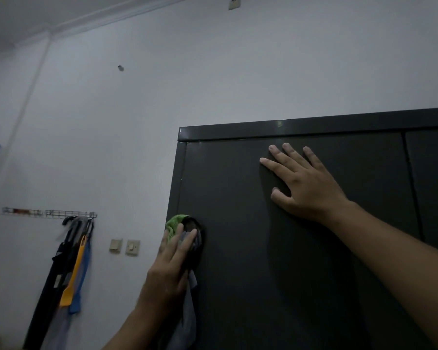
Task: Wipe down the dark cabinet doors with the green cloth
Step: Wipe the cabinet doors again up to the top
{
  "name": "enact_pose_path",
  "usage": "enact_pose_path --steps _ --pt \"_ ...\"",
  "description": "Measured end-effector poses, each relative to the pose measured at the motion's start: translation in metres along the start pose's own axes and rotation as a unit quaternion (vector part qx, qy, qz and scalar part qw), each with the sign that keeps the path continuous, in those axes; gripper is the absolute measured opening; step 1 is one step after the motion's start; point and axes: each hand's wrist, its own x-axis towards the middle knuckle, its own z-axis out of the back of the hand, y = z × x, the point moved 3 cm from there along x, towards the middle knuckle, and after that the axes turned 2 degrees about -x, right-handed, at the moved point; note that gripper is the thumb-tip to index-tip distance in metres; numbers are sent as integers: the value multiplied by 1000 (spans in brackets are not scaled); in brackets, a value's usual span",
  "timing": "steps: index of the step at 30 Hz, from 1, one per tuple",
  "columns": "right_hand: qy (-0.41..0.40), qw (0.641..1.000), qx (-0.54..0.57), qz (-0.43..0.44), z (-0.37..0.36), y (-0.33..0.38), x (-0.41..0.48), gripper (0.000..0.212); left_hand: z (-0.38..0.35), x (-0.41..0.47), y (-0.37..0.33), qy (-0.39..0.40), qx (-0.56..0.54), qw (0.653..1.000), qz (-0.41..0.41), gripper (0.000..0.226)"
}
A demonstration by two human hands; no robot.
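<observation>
A tall dark cabinet fills the right half of the head view; its left door (238,248) runs up to a top rail, and a second door (433,185) lies beyond a vertical seam. My left hand (172,258) presses the green cloth (175,222) flat against the left door near its left edge, fingers straight; a grey part of the cloth hangs below the palm. My right hand (304,180) lies flat on the upper part of the same door, fingers spread, holding nothing.
A pale wall stands left of the cabinet. On it hangs a wire rack (68,213) with dark, yellow and blue clothes (71,269) on hangers. Two wall switches (125,246) sit close to the cabinet's left side.
</observation>
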Motion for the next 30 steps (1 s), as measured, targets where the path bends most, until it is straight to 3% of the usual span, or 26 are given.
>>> enact_pose_path --steps 3,11,16,23,30 --pt "3 1000 19 -11 -3 8 -4 81 5 21 -4 16 -5 1000 -12 96" --pt "27 999 47 1 -1 17 -11 82 14 150 -38 -65 -32 996 55 60" --pt "40 998 1 56 34 -12 -31 53 -7 181 -85 -111 -57 991 57 57" --pt "-64 990 70 -106 69 -92 -107 42 -58 189 -179 -80 -79 993 -47 62" --pt "-54 979 74 -183 97 -131 -172 38 -113 172 -283 -29 -119 987 -107 52"
